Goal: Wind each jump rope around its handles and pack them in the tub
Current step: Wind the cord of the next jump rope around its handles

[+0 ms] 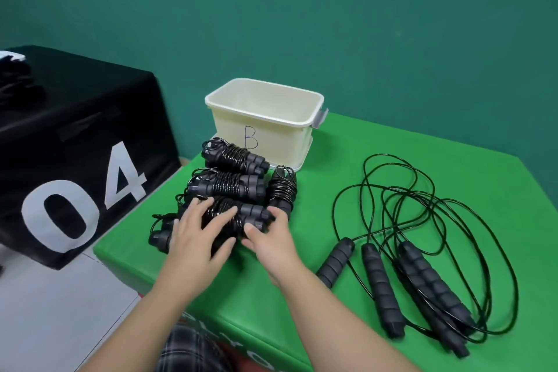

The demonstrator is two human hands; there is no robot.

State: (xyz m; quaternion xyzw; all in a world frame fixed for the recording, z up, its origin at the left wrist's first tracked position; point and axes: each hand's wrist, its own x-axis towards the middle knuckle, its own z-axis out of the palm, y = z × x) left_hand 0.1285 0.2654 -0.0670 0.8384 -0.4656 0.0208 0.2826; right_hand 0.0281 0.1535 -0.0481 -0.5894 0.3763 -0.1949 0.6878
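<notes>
A cream tub (290,122) marked "B" stands at the back of the green table (347,178), and I see nothing inside it. In front of it lie several wound jump ropes (232,184), black cord coiled round grey foam handles. My left hand (199,235) lies over the nearest wound bundle (238,214), fingers spread and lightly curled on it. My right hand (268,238) grips the same bundle at its right end, thumb in front and fingers behind. To the right lie unwound ropes (422,220), their handles (419,287) side by side.
A black box (78,142) with a white "04" stands left of the table, close to the wound ropes. The table's left and front edges drop to a pale floor (60,311). Green wall behind.
</notes>
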